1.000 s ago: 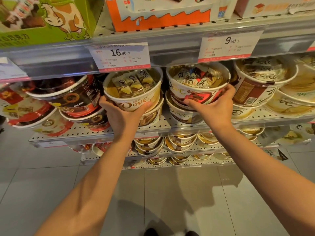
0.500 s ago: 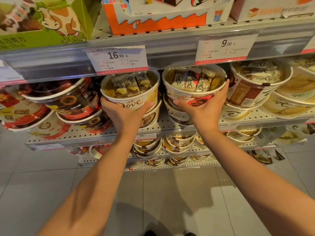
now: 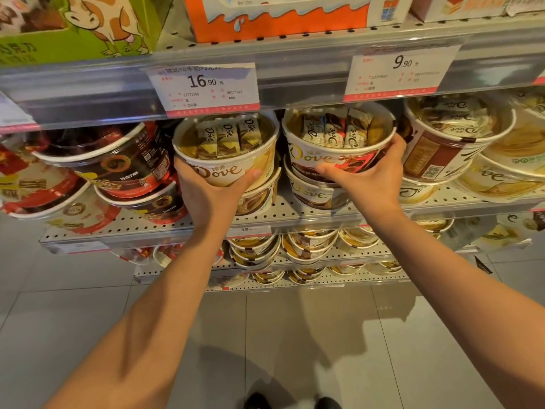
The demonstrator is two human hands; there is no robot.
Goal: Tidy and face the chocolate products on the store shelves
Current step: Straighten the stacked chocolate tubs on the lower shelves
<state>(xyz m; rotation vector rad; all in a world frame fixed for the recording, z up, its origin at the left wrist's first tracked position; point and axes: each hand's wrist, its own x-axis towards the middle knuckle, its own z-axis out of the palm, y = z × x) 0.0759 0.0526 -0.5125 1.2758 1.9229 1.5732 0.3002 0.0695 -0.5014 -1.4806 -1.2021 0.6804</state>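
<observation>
Both bare arms are being stretched forward and upward, nearly straight at the elbow, with the forearms converging a little toward the wrists. The left hand (image 3: 211, 193) is being cupped from below, palm up, its thumb being laid out to the right and its fingers being curled round the far left side of what is being gripped. The right hand (image 3: 370, 180) is being held the same way, thumb pointed left and fingers wrapped up along the right side.
</observation>
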